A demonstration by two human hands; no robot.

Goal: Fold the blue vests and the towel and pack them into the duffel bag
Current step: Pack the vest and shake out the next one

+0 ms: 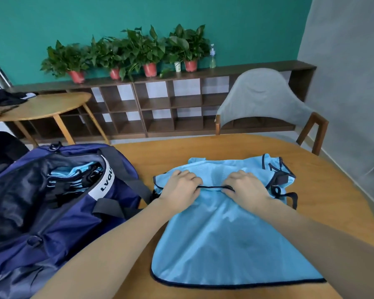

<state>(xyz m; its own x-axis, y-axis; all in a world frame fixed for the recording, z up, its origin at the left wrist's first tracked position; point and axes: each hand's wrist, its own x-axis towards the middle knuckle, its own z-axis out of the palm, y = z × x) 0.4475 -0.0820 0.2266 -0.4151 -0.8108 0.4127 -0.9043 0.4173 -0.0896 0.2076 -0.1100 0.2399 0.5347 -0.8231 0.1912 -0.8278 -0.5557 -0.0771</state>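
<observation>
— Lying flat on the desk (235,147) is a light blue vest (225,240), dark trim along its hem, just beside the duffel bag (58,223).
— And the hands?
— Both sit at its far edge; the left hand (180,187) and right hand (245,188) each pinch the black neckline trim, fingers curled.
— The bag?
— Navy, unzipped, to the vest's left, folded blue vests (73,175) stacked inside.
— Anything past the vest?
— A grey chair (261,98), then a shelf with potted plants (127,52).

Table: we see a round wooden top (235,152).
Chair: we find a grey one (261,98) behind it.
Shelf: our potted plants (125,52) and spray bottle (212,57) line its top (246,69).
</observation>
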